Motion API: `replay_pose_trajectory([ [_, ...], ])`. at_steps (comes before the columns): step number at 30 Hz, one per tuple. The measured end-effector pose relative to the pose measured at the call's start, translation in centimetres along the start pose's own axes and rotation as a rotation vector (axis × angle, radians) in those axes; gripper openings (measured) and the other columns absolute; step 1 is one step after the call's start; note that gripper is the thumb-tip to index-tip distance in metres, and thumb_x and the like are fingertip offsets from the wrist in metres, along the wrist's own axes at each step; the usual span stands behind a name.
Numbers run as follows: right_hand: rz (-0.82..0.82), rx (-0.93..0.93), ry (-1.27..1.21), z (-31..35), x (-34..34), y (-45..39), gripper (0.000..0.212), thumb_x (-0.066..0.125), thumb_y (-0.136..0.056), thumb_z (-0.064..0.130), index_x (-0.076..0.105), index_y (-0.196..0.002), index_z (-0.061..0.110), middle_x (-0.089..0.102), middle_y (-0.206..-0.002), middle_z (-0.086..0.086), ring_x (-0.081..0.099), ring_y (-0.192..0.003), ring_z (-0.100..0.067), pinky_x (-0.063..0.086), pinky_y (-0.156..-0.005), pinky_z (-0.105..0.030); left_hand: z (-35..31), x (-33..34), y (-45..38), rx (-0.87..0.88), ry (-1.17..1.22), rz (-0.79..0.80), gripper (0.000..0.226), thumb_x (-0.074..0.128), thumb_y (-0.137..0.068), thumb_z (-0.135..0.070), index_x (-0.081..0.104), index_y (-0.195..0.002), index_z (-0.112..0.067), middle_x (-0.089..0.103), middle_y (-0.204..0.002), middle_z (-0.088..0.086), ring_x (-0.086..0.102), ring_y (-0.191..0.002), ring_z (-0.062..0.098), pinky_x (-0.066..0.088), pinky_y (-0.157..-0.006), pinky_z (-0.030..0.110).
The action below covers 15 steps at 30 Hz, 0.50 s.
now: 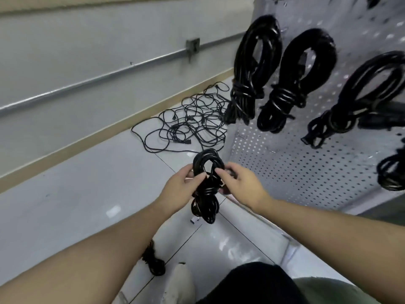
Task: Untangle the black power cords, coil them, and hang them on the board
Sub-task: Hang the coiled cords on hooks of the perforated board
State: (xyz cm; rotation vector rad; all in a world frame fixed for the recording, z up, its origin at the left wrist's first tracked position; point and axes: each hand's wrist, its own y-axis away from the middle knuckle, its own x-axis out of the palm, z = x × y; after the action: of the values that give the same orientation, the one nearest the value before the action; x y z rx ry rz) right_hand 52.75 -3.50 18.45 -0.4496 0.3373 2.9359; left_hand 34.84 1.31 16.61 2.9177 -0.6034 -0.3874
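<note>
Both hands are holding one coiled cord (207, 185) out in front of the body, above the floor (87, 194). The left hand (182, 189) is pinching the bundle at its wrapped middle with thumb and fingers curled round it; the right hand (241, 185) is gripping the same waist from the other side, its fingers closing over the turns. A loop is standing up above the hands and another is hanging below.

The pegboard (306, 172) is rising at the right, just beside the right hand, and is carrying finished coils: one (252, 69) at its left edge, a second (295, 80) beside it, a third (361, 95) further right, and what seems to be a fourth (392, 172) at the frame edge, blurred.

A loose tangle of cords (188, 121) is lying on the floor against the wall's skirting (65, 154), just beyond the board's lower corner. Open tile is stretching to the left of the hands. Another small bundle (153, 260) is lying near a shoe (179, 284)
</note>
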Motion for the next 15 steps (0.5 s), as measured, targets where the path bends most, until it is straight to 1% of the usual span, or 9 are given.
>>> replay_pose_trajectory([
  [1,-0.007,-0.008,-0.02,0.3,-0.8,0.9,0.01,0.064,-0.101,0.024,0.066,-0.102,0.014,0.068,-0.081,-0.004,0.066,-0.063,-0.014,0.06,-0.068,-0.032,-0.9,0.6,0.7,0.022,-0.015,0.009,0.02,0.06,-0.103,-0.022,0.064,-0.122,-0.025,0.063,-0.075,-0.025,0.062,-0.067,-0.012,0.042,-0.064,0.004],
  [2,-0.017,-0.019,-0.013,0.5,-1.5,1.7,0.014,0.065,-0.1,0.023,0.064,-0.104,0.01,0.068,-0.08,-0.004,0.065,-0.061,-0.012,0.06,-0.067,-0.033,-1.5,1.3,1.4,0.042,-0.022,0.013,0.02,0.06,-0.103,-0.022,0.065,-0.122,-0.024,0.063,-0.078,-0.021,0.061,-0.066,-0.011,0.041,-0.064,0.003],
  [4,-0.034,-0.033,0.03,0.4,-2.9,3.2,0.013,0.066,-0.099,0.024,0.06,-0.105,0.014,0.067,-0.075,0.006,0.065,-0.06,-0.006,0.057,-0.064,-0.027,-2.3,2.8,2.3,0.069,-0.024,0.018,0.024,0.06,-0.103,-0.021,0.065,-0.125,-0.023,0.065,-0.092,-0.014,0.064,-0.071,-0.009,0.042,-0.066,0.003],
  [5,-0.051,-0.036,0.051,0.3,-3.5,3.7,0.014,0.066,-0.099,0.025,0.059,-0.108,0.017,0.067,-0.073,0.012,0.066,-0.06,-0.004,0.057,-0.065,-0.025,-2.7,3.5,2.6,0.078,-0.027,0.021,0.025,0.06,-0.102,-0.02,0.064,-0.127,-0.023,0.067,-0.096,-0.012,0.066,-0.074,-0.008,0.043,-0.068,0.003],
  [6,-0.074,-0.041,0.075,0.1,-4.1,4.1,0.019,0.066,-0.098,0.026,0.057,-0.114,0.02,0.067,-0.074,0.014,0.068,-0.064,-0.003,0.058,-0.068,-0.026,-3.2,4.1,2.9,0.085,-0.029,0.026,0.027,0.06,-0.103,-0.019,0.063,-0.129,-0.023,0.068,-0.097,-0.013,0.067,-0.077,-0.008,0.044,-0.069,0.003],
  [8,-0.123,-0.069,0.149,-0.3,-5.0,4.5,0.031,0.065,-0.099,0.032,0.053,-0.126,0.023,0.069,-0.08,0.011,0.071,-0.075,-0.01,0.059,-0.08,-0.036,-3.8,5.3,2.7,0.096,-0.041,0.043,0.029,0.059,-0.103,-0.02,0.061,-0.132,-0.025,0.069,-0.1,-0.012,0.069,-0.082,-0.007,0.045,-0.071,0.004],
  [10,-0.167,-0.082,0.207,-0.9,-5.8,4.7,0.033,0.061,-0.1,0.035,0.049,-0.13,0.029,0.069,-0.085,0.006,0.071,-0.081,-0.015,0.057,-0.086,-0.042,-4.3,6.5,2.1,0.097,-0.066,0.063,0.031,0.059,-0.103,-0.023,0.06,-0.134,-0.027,0.069,-0.106,-0.007,0.068,-0.084,-0.009,0.046,-0.072,0.004],
  [12,-0.206,-0.077,0.224,-1.8,-6.7,4.5,0.033,0.058,-0.101,0.036,0.047,-0.132,0.03,0.069,-0.088,0.005,0.071,-0.083,-0.015,0.056,-0.086,-0.043,-4.6,7.7,1.2,0.093,-0.089,0.083,0.032,0.058,-0.103,-0.025,0.06,-0.135,-0.028,0.069,-0.108,-0.008,0.066,-0.083,-0.011,0.045,-0.071,0.003],
  [15,-0.264,-0.07,0.254,-3.2,-8.0,3.7,0.036,0.056,-0.103,0.038,0.046,-0.136,0.03,0.068,-0.091,0.003,0.07,-0.085,-0.015,0.057,-0.084,-0.044,-4.7,9.7,-0.3,0.084,-0.104,0.106,0.029,0.058,-0.104,-0.025,0.06,-0.133,-0.028,0.065,-0.098,-0.017,0.063,-0.08,-0.013,0.044,-0.069,0.001],
])
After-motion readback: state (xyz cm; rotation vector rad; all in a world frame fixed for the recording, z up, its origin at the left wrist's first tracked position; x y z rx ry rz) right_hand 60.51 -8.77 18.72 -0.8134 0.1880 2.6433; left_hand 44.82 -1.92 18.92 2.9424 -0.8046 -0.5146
